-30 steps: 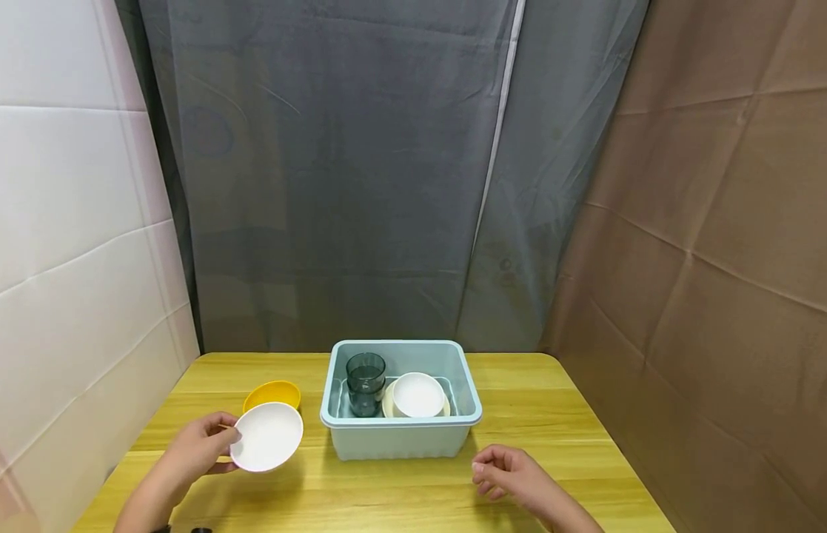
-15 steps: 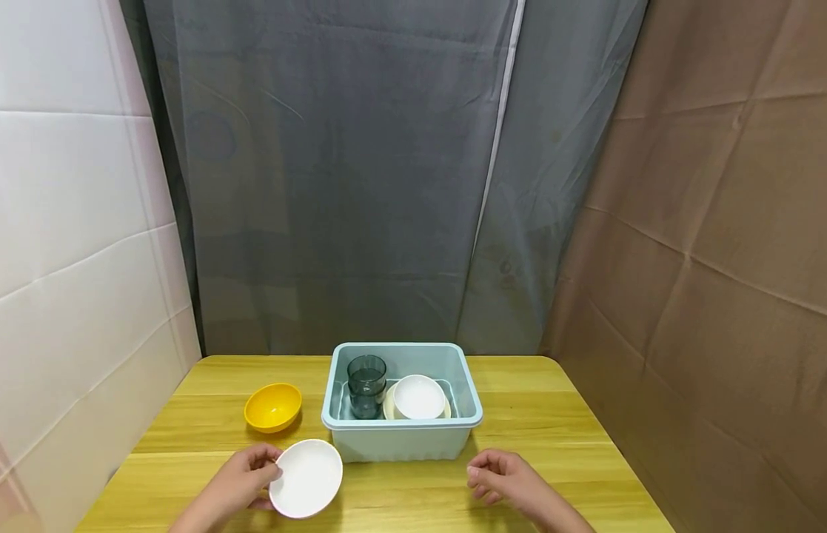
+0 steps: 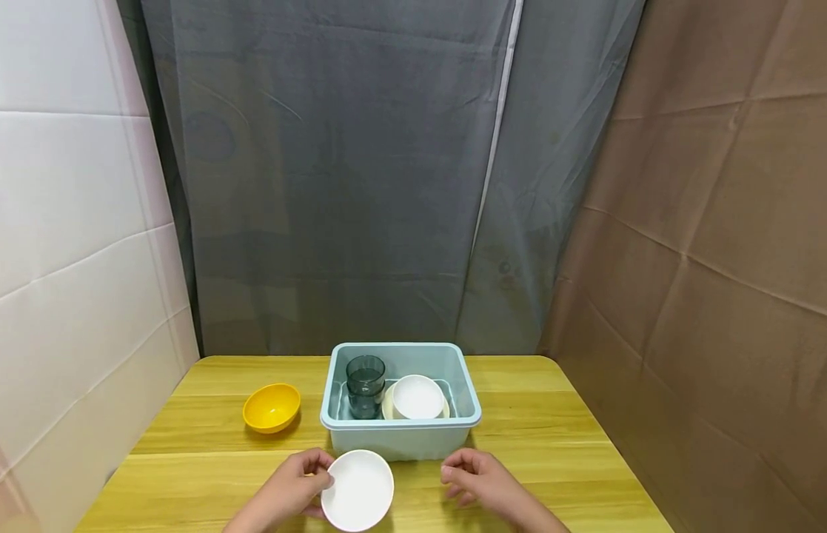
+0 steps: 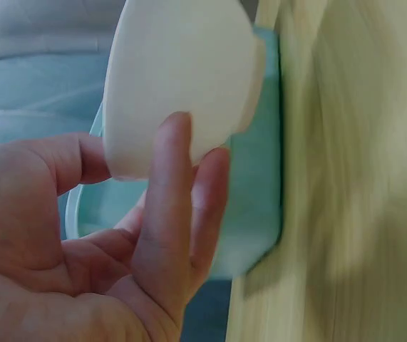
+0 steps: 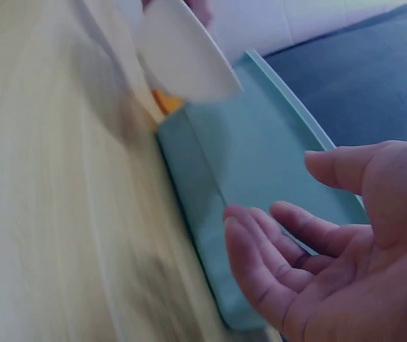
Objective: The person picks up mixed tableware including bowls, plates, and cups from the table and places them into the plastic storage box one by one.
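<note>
The white bowl (image 3: pixel 357 490) is in the left hand (image 3: pixel 289 492), lifted just above the table (image 3: pixel 186 474) and right in front of the bin (image 3: pixel 400 437). In the left wrist view the thumb lies against one side of the bowl (image 4: pixel 182 78) and the fingers (image 4: pixel 171 214) curl round its underside, so the left hand (image 4: pixel 96 249) grasps it by the rim, tipped on edge.

The right hand (image 3: pixel 476 485) is just to the right of the bowl, apart from it, and holds nothing. In the right wrist view the right hand (image 5: pixel 331 249) has its palm turned up and its fingers (image 5: pixel 260 263) loosely bent, relaxed, with the bowl (image 5: pixel 182 53) beyond them and the bin's wall (image 5: pixel 239 171) between.

Past both hands, inside the bin, stand stacked dark glass cups (image 3: pixel 366 385) on the left-hand side, and just beside them a white bowl turned upside down (image 3: pixel 418 394) on a cream plate (image 3: pixel 389 403). Farther out, beyond the left hand and to its left, a yellow bowl (image 3: pixel 272 406) sits on the table, well apart from the bin.
</note>
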Motion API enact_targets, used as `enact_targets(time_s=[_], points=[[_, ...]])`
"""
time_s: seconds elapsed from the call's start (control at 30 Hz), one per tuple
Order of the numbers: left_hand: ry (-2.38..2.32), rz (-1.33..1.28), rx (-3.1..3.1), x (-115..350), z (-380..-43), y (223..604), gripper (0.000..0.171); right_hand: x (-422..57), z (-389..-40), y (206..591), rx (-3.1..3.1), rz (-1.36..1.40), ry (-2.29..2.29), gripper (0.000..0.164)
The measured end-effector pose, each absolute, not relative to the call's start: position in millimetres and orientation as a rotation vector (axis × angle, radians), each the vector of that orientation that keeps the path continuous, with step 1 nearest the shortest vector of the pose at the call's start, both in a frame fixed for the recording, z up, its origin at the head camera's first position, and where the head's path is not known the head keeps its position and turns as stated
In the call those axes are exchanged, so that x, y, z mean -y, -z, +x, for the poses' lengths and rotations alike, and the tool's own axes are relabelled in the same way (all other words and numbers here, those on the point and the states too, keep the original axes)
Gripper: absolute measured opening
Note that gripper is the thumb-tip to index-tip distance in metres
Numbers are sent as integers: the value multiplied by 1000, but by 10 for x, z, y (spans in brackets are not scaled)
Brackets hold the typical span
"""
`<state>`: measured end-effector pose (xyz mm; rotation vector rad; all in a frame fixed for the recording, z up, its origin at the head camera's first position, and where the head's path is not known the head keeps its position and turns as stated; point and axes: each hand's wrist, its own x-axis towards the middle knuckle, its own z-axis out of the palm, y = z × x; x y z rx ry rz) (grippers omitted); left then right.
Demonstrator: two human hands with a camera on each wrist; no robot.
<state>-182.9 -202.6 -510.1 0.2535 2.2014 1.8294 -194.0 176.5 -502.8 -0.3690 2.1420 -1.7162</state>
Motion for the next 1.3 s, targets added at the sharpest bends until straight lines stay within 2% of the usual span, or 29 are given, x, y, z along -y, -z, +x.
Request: enact_targets(time_s=[0.17, 0.53, 1.3], points=[[-1805, 281, -2252, 1829, -1838, 5099, 20, -1599, -1906, 5046, -2063, -392, 1794, 28], [-1835, 308, -2246, 1551, -1858, 5128, 18, -1413, -1884, 5057, -1967, -451, 1883, 37], [-1851, 275, -2214, 1361, -1846, 5139, 15, -1392, -1859, 5084, -2074, -311, 1863, 31]])
